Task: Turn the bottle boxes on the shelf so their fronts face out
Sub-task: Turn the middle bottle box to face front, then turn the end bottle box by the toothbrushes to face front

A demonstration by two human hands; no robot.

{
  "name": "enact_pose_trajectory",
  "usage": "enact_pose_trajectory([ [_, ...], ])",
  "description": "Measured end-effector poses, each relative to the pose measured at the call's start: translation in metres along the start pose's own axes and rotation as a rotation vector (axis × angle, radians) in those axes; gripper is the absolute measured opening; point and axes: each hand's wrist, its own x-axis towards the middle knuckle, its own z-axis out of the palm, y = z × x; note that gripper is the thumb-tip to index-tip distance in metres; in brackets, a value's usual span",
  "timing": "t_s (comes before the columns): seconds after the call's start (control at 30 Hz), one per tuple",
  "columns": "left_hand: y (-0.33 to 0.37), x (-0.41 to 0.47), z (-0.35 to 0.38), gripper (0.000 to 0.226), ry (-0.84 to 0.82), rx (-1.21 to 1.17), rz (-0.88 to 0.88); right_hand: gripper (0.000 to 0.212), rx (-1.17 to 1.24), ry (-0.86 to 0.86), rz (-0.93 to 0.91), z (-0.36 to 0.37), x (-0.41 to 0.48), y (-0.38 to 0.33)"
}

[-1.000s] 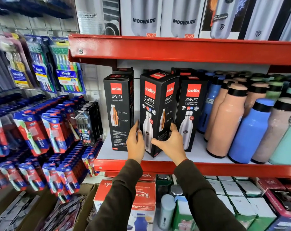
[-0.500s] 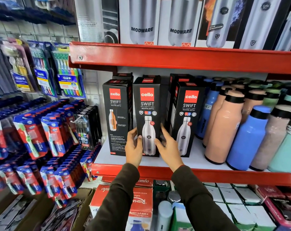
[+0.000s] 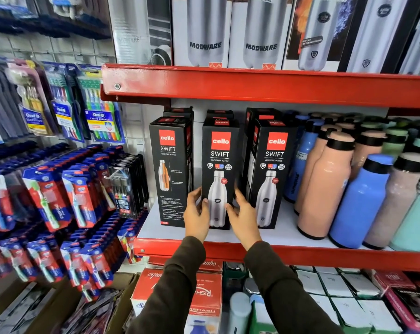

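Observation:
Three black Cello Swift bottle boxes stand in a row on the white shelf. The left box shows a panel with an orange cutaway bottle and small text. The middle box and the right box show the silver-bottle front. More boxes stand behind them. My left hand grips the lower left edge of the middle box. My right hand holds its lower right edge, thumb on the front. The box stands upright on the shelf.
Loose bottles crowd the shelf right of the boxes, a peach bottle and a blue bottle nearest. A red upper shelf with Modware boxes hangs close above. Toothbrush packs hang at the left. Cartons sit below.
The middle box turned from corner-on, lifted and tilted, to its front facing out and standing on the shelf. Both hands stayed on it and slid to its lower edges.

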Motion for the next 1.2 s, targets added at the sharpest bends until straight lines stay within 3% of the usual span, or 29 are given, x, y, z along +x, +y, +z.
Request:
enact_pose_trajectory([
  [0.3,0.014,-0.017,-0.006,0.033,0.126,0.021,0.042,0.015,0.046,0.291,-0.004,0.001,-0.021,0.001],
  [0.43,0.02,-0.023,-0.021,0.03,0.155,0.019,0.172,0.012,0.118,0.348,-0.075,0.007,-0.035,-0.004],
  [0.53,0.023,-0.022,-0.034,0.033,0.261,0.105,0.316,0.012,0.16,0.275,-0.098,0.024,-0.041,-0.019],
  [0.67,0.028,-0.008,-0.053,0.049,0.416,0.167,0.358,0.025,0.136,0.19,-0.134,0.054,-0.042,-0.038],
  [0.73,0.027,0.003,-0.067,0.053,0.39,0.188,0.302,0.031,0.084,0.153,-0.136,0.07,-0.039,-0.045],
  [0.9,0.01,0.028,-0.099,0.048,0.13,0.196,0.129,0.041,-0.065,0.109,-0.093,0.096,-0.026,-0.057],
  [1.1,0.004,0.039,-0.116,0.037,0.069,0.136,0.043,0.043,-0.114,0.091,-0.061,0.108,-0.02,-0.059],
  [1.2,0.002,0.042,-0.124,0.038,0.021,0.09,0.031,0.045,-0.016,0.063,-0.036,0.112,-0.022,-0.061],
])
